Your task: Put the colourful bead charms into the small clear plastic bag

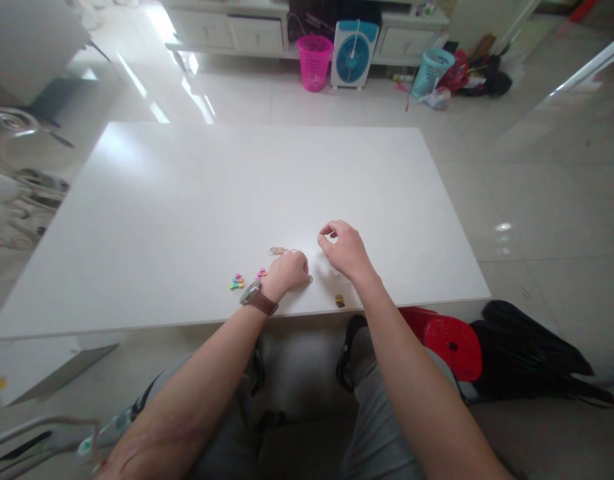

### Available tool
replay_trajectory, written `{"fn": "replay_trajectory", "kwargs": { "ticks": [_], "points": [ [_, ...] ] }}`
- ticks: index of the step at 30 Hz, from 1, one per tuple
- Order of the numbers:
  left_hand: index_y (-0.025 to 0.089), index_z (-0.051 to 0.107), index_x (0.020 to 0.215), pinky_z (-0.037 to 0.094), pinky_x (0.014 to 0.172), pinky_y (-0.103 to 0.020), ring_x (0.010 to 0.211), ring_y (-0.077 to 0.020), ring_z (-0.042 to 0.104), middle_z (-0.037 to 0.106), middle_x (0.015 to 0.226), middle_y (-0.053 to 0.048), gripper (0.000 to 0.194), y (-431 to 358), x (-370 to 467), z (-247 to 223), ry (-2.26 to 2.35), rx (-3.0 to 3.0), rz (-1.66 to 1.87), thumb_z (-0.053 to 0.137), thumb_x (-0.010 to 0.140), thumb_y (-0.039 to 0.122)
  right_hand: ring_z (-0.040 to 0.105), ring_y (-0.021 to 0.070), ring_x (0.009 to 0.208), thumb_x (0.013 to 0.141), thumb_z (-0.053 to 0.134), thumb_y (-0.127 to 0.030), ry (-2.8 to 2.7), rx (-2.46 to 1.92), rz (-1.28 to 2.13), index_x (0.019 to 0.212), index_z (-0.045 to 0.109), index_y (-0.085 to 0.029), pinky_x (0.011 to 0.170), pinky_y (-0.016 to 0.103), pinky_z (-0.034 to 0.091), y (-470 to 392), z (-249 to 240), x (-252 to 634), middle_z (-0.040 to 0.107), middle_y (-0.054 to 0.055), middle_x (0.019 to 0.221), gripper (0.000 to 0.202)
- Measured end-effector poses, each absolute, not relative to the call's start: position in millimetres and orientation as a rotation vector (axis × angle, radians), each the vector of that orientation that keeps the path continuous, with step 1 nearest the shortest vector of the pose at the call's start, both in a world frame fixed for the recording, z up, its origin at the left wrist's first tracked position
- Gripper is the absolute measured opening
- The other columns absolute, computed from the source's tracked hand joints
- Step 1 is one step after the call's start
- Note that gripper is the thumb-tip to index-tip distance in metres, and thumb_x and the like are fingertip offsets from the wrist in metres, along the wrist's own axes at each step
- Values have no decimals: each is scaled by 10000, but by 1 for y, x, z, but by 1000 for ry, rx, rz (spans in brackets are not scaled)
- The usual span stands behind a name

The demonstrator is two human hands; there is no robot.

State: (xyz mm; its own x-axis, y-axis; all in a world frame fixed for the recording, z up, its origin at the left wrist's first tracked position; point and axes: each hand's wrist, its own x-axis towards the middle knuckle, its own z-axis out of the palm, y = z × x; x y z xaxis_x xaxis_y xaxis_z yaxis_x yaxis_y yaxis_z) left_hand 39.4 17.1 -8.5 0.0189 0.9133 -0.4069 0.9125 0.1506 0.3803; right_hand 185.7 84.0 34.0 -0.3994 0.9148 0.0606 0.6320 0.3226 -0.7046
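Observation:
My left hand (289,270), with a brown-strapped watch on the wrist, rests on the white table (187,200) near its front edge. Its fingers are curled closed, and a tiny ring-like thing (311,279) shows by the fingertips. Just beyond it lies a small pile of pale rings or links (277,251). Small pink pieces (261,274) and a cluster of multicoloured pieces (237,282) lie left of this hand. My right hand (343,248) is raised slightly to the right, thumb and forefinger pinched; anything between them is too small to name. A yellow-and-dark figure charm (340,301) lies below it.
Something clear or whitish (333,269) sits partly hidden under my right wrist. A red stool (451,347) and a black bag (531,353) stand right of my legs. Beyond the table are a pink basket (315,63), a blue-and-white fan (353,57) and a light-blue basket (431,72).

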Motion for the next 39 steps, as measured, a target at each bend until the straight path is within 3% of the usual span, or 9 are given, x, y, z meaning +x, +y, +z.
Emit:
{"fn": "replay_trajectory", "kwargs": {
  "ticks": [17,22,26,34,39],
  "points": [
    [132,765,868,515,716,-315,794,-272,712,738,810,-158,230,14,35,-9,1850,1754,-213,623,691,170,591,193,874,832,557,-217,-2161,-1352,833,802,639,-203,868,343,453,83,33,186,671,45,920,89],
    [121,760,804,486,691,-303,760,-258,703,725,742,-154,204,15,32,-4,1793,1775,-174,583,734,195,590,196,881,829,564,-215,-2159,-1355,830,805,641,-202,882,350,448,84,33,185,665,48,924,82],
    [147,722,732,471,683,-280,730,-214,676,737,739,-103,171,25,20,2,1719,1648,59,605,771,265,595,198,880,825,565,-212,-2158,-1362,815,801,650,-200,877,351,449,84,33,188,672,49,922,89],
    [144,664,768,508,668,-270,657,-147,653,713,722,-63,141,34,17,14,1411,1114,832,652,797,282,630,166,783,838,573,-235,-2080,-1384,944,796,671,-210,733,292,470,84,34,191,714,22,845,110],
    [135,669,783,521,687,-291,682,-161,673,714,700,-70,146,34,18,13,1368,992,908,743,733,251,638,155,723,842,574,-216,-2079,-1398,984,793,682,-221,696,277,470,86,34,190,721,12,793,119]
  ]
}}
